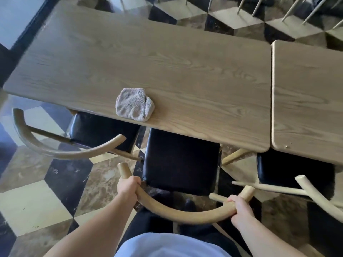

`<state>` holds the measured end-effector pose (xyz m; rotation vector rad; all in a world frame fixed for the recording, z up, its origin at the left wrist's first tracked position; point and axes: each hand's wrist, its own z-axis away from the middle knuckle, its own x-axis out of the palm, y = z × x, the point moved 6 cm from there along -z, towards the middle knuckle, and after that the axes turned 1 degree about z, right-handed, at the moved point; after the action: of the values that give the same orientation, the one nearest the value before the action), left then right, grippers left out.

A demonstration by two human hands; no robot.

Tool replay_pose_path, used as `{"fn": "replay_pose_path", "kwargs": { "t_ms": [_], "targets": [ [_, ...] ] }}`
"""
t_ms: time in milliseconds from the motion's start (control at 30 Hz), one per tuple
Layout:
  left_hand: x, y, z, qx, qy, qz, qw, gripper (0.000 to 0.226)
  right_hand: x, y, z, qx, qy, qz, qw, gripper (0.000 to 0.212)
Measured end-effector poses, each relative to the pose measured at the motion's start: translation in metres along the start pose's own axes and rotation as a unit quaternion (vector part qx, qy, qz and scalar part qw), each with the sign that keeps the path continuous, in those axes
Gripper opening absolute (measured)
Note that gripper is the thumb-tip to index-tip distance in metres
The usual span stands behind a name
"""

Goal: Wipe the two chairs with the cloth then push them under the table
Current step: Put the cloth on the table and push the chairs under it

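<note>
- Step in hand: pushing the centre chair under the counter; its seat is part-way beneath the near edge.
- Left hand and right hand: fingers wrapped shut around opposite ends of the curved backrest.
- Cloth: bunched on the counter, near its front edge, untouched.
- Left chair: seat mostly tucked under, turned askew.
- Orientation: the centre chair's front faces the counter; the backrest spans left-right.
- Next move likely calls for an even forward push.
</note>
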<state>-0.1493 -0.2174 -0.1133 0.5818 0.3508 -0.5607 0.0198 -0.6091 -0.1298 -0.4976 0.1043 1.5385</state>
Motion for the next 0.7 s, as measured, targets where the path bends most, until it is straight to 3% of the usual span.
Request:
{"fn": "replay_pose_path", "kwargs": {
  "t_ms": [333,467,700],
  "targets": [
    [0.022,0.044,-0.033,-0.012,-0.044,-0.016,0.999,0.024,0.035,-0.026,0.004,-0.002,-0.006,-0.057,0.998,0.040],
    [0.035,0.054,-0.032,-0.009,-0.042,-0.009,0.999,0.024,0.035,-0.044,-0.004,0.004,-0.013,-0.055,0.998,0.052],
    [0.052,0.078,-0.031,0.001,-0.053,-0.004,0.999,0.026,0.048,-0.062,-0.005,0.014,-0.027,-0.068,0.997,0.031]
  ]
}}
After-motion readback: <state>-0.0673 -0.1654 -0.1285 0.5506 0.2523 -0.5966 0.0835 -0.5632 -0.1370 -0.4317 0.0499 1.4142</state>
